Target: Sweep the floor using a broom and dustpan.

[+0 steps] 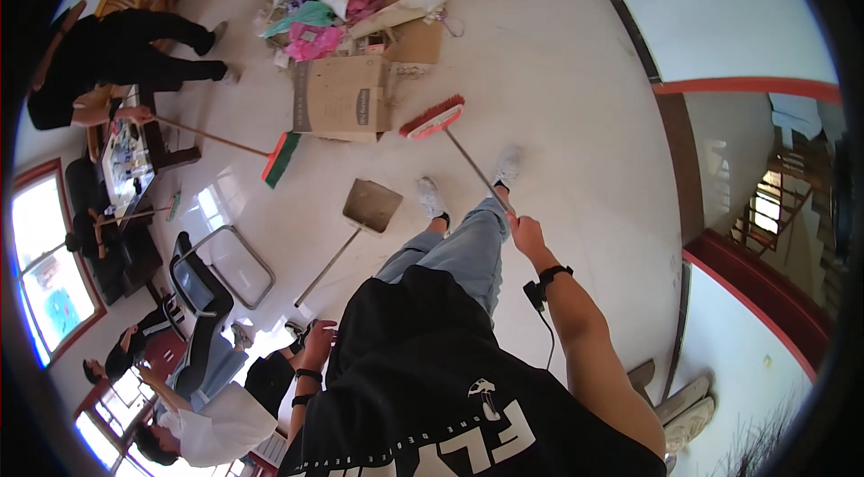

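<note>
My right hand [526,232] is wrapped round the handle of a red-and-white push broom [435,117]. Its red bristle head rests on the floor ahead of my feet. By my left hip hangs my left hand [319,338], fingers loosely apart, with nothing visible in it. A long-handled dustpan [373,206] lies in front of my left foot, its handle end near that hand but apart from it. Just beyond the broom, a flattened-looking brown cardboard box [337,97] stands against a heap of rubbish [360,13] with bags, paper and more cardboard.
At left, a person in black [135,45] holds a green-bristled broom [280,160]. A folding chair [216,274] stands nearer, with a person in white [220,423] seated close by. A cluttered table [129,157] lines the left side. At right are a red-framed doorway [747,88] and shoes [691,423].
</note>
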{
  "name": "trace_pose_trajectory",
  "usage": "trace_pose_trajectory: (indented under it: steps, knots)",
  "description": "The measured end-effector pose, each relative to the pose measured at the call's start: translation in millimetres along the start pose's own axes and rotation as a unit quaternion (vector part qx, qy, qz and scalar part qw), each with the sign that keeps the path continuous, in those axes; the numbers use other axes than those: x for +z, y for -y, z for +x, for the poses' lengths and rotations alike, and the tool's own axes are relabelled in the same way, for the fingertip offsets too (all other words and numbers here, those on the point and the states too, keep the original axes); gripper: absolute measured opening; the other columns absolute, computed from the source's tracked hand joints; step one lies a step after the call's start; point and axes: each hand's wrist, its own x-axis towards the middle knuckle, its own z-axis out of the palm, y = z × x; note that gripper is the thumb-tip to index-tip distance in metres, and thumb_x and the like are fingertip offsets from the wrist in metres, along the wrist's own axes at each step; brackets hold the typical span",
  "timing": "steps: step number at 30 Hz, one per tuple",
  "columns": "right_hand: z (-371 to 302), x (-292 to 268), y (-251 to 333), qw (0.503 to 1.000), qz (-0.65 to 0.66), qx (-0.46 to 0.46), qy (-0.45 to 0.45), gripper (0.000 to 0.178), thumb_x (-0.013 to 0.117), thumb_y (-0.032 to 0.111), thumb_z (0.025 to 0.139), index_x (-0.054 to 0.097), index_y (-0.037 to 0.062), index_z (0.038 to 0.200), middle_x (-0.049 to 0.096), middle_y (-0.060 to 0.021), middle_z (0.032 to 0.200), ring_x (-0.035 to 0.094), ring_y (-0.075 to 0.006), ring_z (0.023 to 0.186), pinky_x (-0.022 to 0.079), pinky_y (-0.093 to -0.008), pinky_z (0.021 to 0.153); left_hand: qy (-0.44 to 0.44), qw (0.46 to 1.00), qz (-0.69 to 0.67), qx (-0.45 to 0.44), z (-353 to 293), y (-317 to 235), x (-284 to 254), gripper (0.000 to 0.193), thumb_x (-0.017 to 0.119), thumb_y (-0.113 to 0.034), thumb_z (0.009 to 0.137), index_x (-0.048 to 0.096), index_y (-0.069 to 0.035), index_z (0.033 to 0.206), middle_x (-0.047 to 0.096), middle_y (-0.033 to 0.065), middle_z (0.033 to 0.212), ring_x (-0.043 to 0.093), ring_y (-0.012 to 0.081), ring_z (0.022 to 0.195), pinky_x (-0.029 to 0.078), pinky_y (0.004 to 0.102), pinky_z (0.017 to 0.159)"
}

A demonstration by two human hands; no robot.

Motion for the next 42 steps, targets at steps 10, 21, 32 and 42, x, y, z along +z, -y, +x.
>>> trace_pose_trajectory:
  steps: [10,21,32,42]
  knots:
    - [-9,28,-29,0.996,-0.013,0.080,0.025,0.061,0.040,0.050,0.090,0.061,-0.0046,0.073,0.061,-0.0265,0.075,0.060,-0.0434,0.075,0.047,-0.0493,0.069,-0.059,0.990,-0.015,-0.130,-6,-90,1,0.025,0.046,-0.013,0.083,0.057,-0.006,0.104,0.056,0.0023,0.080,0.051,0.0104,0.064,0.042,0.0237,0.053]
    - [105,35,92,0.995,0.030,0.022,-0.088,0.049,0.043,0.039,0.091,0.061,-0.0043,0.075,0.062,-0.0261,0.075,0.061,-0.0414,0.076,0.049,-0.0483,0.069,-0.045,0.991,-0.044,-0.118,-22,-60,3,0.025,0.044,-0.012,0.083,0.054,-0.007,0.106,0.058,0.0055,0.090,0.055,0.0128,0.075,0.045,0.0259,0.060]
    - [93,26,81,0.999,-0.022,0.012,-0.025,0.049,0.043,0.039,0.090,0.061,-0.0036,0.075,0.062,-0.0256,0.076,0.061,-0.0416,0.077,0.048,-0.0494,0.069,-0.048,0.996,-0.059,-0.045,-31,-41,11,0.027,0.044,-0.008,0.081,0.056,-0.005,0.105,0.060,0.0064,0.087,0.057,0.0138,0.075,0.045,0.0254,0.061]
    - [-25,24,-21,0.997,0.018,0.071,0.041,0.062,0.039,0.050,0.090,0.062,-0.0049,0.073,0.061,-0.0286,0.077,0.060,-0.0440,0.079,0.047,-0.0493,0.072,-0.043,0.998,-0.009,-0.049,-10,-49,4,0.024,0.049,-0.011,0.081,0.059,-0.005,0.102,0.060,0.0039,0.080,0.055,0.0107,0.070,0.042,0.0239,0.059]
